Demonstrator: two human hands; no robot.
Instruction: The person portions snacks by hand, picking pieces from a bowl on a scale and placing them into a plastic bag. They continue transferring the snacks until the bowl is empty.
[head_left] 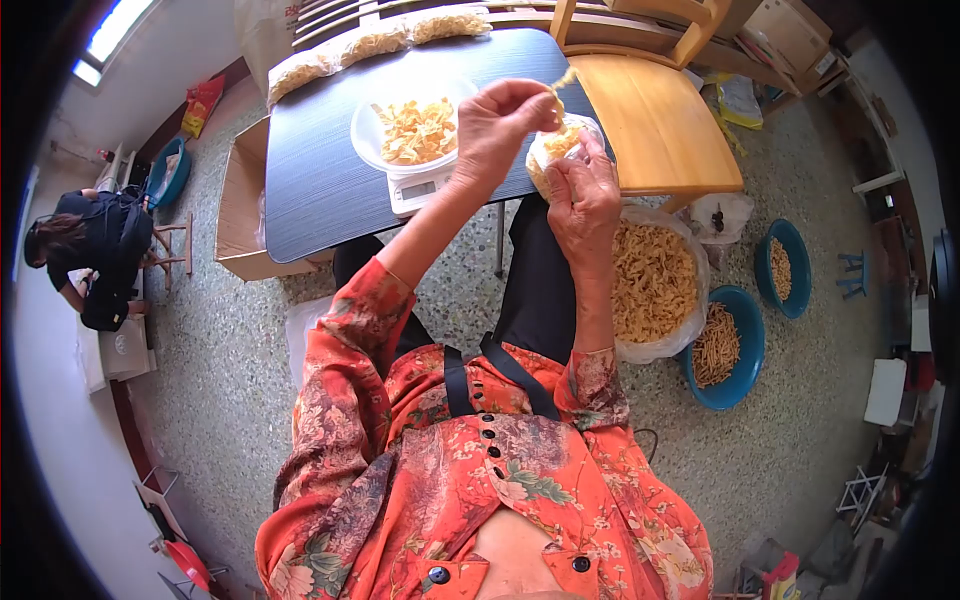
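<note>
My left hand [505, 125] is raised above the dark table, its fingertips pinched on a twisted pale-yellow dried strip [565, 80]. Just to its right, my right hand [585, 200] grips a small clear plastic bag [540, 170] that holds similar yellow pieces; the bag's mouth faces up, close under the left fingers. Left of my hands, a white bowl [364, 140] of yellow dried pieces [420, 130] rests on a white kitchen scale [408, 192]. The scale's display is too small to read.
Filled bags [375, 45] line the far edge of the table [310, 190]. A wooden chair [650, 130] stands at its right. On the floor are a large lined container of yellow strips [655, 280], blue basins [750, 345], and a cardboard box [235, 215]. Another person [90, 240] sits far left.
</note>
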